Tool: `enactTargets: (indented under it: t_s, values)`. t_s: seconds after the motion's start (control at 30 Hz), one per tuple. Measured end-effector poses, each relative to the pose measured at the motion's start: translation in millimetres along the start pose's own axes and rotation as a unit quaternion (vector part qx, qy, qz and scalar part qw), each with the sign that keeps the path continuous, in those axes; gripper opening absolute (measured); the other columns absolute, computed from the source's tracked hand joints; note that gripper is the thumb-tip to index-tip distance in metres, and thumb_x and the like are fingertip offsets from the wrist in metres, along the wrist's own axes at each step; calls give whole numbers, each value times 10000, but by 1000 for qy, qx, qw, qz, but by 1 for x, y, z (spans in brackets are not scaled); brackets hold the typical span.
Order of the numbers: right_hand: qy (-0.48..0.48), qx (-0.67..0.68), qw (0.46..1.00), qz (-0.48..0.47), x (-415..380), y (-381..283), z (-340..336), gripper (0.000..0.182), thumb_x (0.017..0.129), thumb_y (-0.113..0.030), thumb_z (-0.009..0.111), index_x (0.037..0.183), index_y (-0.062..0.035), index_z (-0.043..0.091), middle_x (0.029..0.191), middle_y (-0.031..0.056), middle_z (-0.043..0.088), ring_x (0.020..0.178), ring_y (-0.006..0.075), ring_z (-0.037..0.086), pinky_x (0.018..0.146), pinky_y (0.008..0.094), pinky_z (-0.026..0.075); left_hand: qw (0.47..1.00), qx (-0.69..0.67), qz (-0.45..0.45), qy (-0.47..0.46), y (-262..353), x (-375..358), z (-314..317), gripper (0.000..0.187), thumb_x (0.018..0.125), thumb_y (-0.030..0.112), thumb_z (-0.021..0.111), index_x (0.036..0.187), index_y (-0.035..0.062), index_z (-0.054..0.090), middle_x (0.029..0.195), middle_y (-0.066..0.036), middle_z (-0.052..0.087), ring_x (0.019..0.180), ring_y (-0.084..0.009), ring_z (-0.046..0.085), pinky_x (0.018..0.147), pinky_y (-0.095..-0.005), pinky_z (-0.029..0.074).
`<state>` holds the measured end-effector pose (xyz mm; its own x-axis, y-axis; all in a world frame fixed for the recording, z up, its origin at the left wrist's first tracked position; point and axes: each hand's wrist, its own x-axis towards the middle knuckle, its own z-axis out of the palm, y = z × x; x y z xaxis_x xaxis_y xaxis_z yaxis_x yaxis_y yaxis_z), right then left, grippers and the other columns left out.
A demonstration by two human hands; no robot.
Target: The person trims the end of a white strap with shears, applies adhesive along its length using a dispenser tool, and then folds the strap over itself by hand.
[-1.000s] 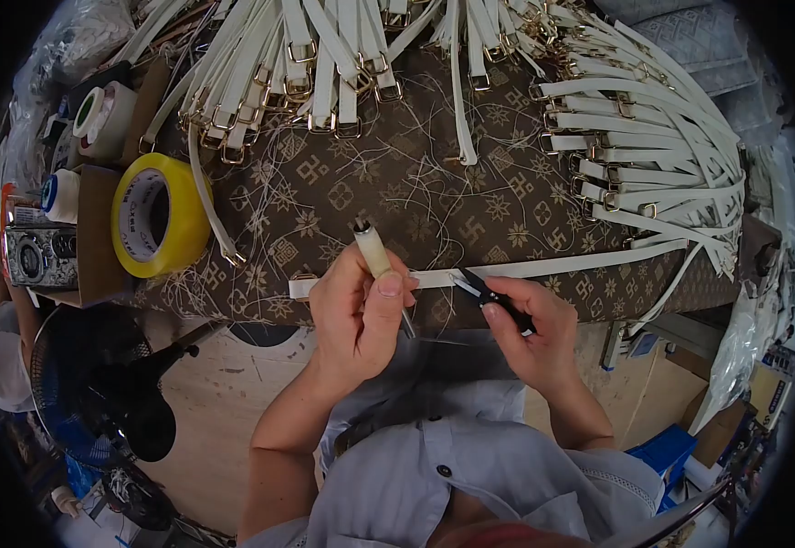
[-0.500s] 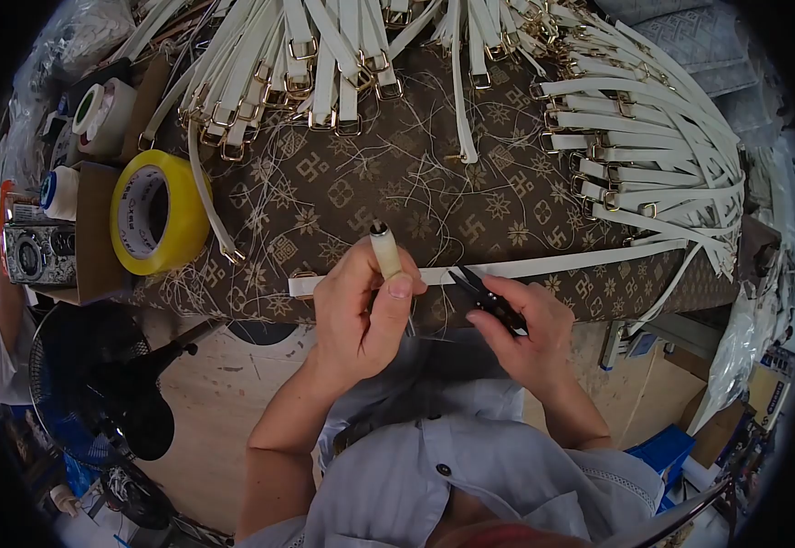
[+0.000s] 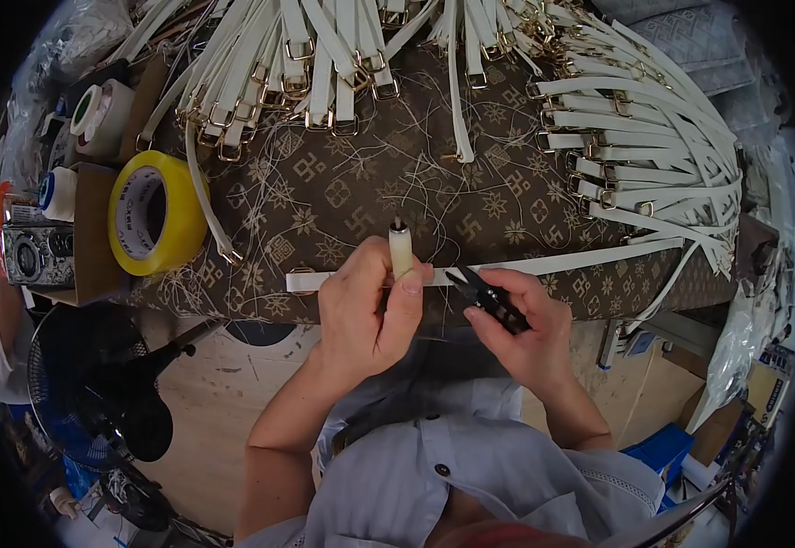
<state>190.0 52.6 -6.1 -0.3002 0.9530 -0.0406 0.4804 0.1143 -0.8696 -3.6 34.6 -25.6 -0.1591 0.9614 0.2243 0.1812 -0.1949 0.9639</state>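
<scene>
My left hand (image 3: 361,315) is closed around a tool with a cream handle (image 3: 401,253). A metal collar and a thin dark tip point away from me; I cannot make out its exact kind. In my right hand (image 3: 541,318) are black thread snips (image 3: 496,303), their blades angled up and left over a white strap (image 3: 589,259). That strap lies along the table's near edge, passing behind my left hand, with a buckle (image 3: 302,270) at its left end. The left fingers are close to the strap, but whether they touch it is hidden.
Many white straps (image 3: 653,142) with gold buckles lie across the back and right of the brown patterned cloth (image 3: 342,196). Loose threads litter it. On the left are yellow tape (image 3: 192,215), thread spools (image 3: 105,119) and a cardboard box (image 3: 96,233). A black fan (image 3: 96,384) stands below.
The cream-handled tool has swung more upright, its tip shifting right and now showing longer. My left hand has turned slightly with it. The snips have barely moved.
</scene>
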Motion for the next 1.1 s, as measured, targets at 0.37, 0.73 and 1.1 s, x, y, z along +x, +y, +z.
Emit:
enactTargets:
  t_s: [0.37, 0.73, 1.1]
  values:
    - [20, -204, 965, -164, 4, -1, -2, 364, 746, -95, 755, 1093, -128, 650, 782, 24, 605, 592, 190, 608, 514, 299, 480, 999, 1, 44, -7, -4, -2, 0, 124, 892, 122, 563, 908, 2, 589, 758, -94, 561, 572, -190, 556, 512, -285, 439]
    - [-5, -247, 956, -155, 10, -4, -4, 449, 749, -119, 739, 1183, -184, 646, 686, 4, 510, 515, 161, 550, 458, 305, 441, 1000, -8, 27, 6, -5, -3, 3, 136, 897, 131, 567, 869, -1, 560, 778, -105, 586, 592, -205, 579, 524, -294, 455]
    - [6, -223, 959, -173, 11, 2, -2, 405, 743, -118, 752, 1139, -167, 682, 653, 4, 502, 480, 145, 512, 433, 291, 423, 999, 16, 44, 4, -6, -2, 2, 142, 896, 139, 568, 859, 2, 555, 770, -101, 588, 586, -216, 579, 520, -298, 454]
